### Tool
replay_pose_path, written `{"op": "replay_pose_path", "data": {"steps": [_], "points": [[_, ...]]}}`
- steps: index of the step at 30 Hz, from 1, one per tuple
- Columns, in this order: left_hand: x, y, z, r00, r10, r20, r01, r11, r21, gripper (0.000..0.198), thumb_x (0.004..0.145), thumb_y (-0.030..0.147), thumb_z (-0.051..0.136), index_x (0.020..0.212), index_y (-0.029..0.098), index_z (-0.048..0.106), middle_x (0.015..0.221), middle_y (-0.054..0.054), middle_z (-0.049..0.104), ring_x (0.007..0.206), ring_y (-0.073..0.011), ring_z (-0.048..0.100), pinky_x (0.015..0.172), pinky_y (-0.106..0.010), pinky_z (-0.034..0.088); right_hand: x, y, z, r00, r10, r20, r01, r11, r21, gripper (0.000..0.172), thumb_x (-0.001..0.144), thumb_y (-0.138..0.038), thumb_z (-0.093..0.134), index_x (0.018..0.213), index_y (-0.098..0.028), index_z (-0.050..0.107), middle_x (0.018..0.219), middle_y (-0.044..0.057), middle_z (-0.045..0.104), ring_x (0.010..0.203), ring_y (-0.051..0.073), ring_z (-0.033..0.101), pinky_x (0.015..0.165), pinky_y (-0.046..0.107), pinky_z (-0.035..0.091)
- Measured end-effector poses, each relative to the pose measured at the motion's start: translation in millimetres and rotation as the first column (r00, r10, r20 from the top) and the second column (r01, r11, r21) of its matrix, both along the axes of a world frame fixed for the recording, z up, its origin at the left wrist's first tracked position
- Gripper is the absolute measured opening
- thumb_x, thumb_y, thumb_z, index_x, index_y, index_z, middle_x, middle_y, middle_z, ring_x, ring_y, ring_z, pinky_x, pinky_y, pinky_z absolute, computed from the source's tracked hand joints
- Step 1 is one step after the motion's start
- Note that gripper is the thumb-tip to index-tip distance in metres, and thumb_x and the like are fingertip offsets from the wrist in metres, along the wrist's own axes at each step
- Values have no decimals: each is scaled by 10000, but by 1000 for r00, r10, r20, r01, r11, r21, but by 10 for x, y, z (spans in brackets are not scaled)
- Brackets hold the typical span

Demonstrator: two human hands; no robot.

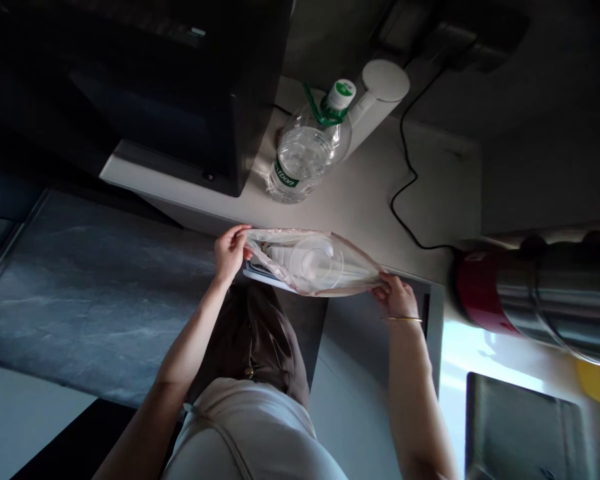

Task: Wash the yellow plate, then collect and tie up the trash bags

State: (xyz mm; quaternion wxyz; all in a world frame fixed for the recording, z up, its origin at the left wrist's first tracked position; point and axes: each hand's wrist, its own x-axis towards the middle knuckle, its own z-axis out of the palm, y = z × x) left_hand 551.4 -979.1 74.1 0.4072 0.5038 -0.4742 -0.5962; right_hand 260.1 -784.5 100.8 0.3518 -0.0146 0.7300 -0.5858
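A thin, clear plastic bag (350,257) is stretched between my two hands, its mouth spread wide in front of my waist. My left hand (231,252) pinches the bag's rim at one end. At the other end, my right hand (396,295), with a thin bangle at the wrist, grips the rim between bent fingers. Through the opening I see a whitish, round, see-through item (310,261), perhaps a plastic container; its kind is unclear. Below the bag shows a pale bluish edge (270,279), mostly hidden by the plastic.
On the counter (370,193) beyond the bag stand a large water bottle (305,157) with a green handle and a white kettle-like jug (380,93). A black appliance (180,100) is left. A black cord (405,150), steel pots (540,287) and a sink (525,427) lie right.
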Motion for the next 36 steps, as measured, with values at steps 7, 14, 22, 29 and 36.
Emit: {"op": "replay_pose_path", "data": {"steps": [7,14,22,29,36], "points": [[-46,-55,-424,1000,18,18,-19,1000,22,227,852,276,555,983,140,682,522,32,618,383,-104,560,397,-182,453,487,-398,-161,990,129,-49,-132,989,-66,481,537,-390,765,392,-220,339,328,-105,272,307,25,284,350,191,372],[156,-397,-569,988,136,76,-139,990,37,246,832,259,546,974,99,668,492,39,599,377,-116,553,404,-194,457,809,-779,20,934,338,-113,-355,912,-205,527,673,-456,723,405,-219,336,347,-99,276,324,32,301,400,199,401],[79,-143,-479,997,-2,73,0,1000,22,257,840,357,598,932,129,675,488,37,605,366,-111,551,389,-183,448,809,-795,-34,909,388,-153,-414,884,-217,523,720,-467,672,398,-218,344,336,-88,310,324,31,296,399,197,368],[-1015,717,-34,889,-381,255,436,874,-213,230,936,264,518,1026,153,697,695,-50,727,565,-129,667,555,-190,496,70,-177,-320,907,262,-329,-258,964,56,505,640,-468,735,362,-208,403,321,-57,391,334,57,346,344,211,279],[-1473,889,28,760,-468,451,606,761,-230,223,926,171,506,1086,151,660,860,-73,766,748,-157,717,704,-229,528,231,-207,-485,971,158,-178,-176,980,-90,462,569,-437,749,328,-206,430,311,-56,401,306,69,385,354,227,351]]}}
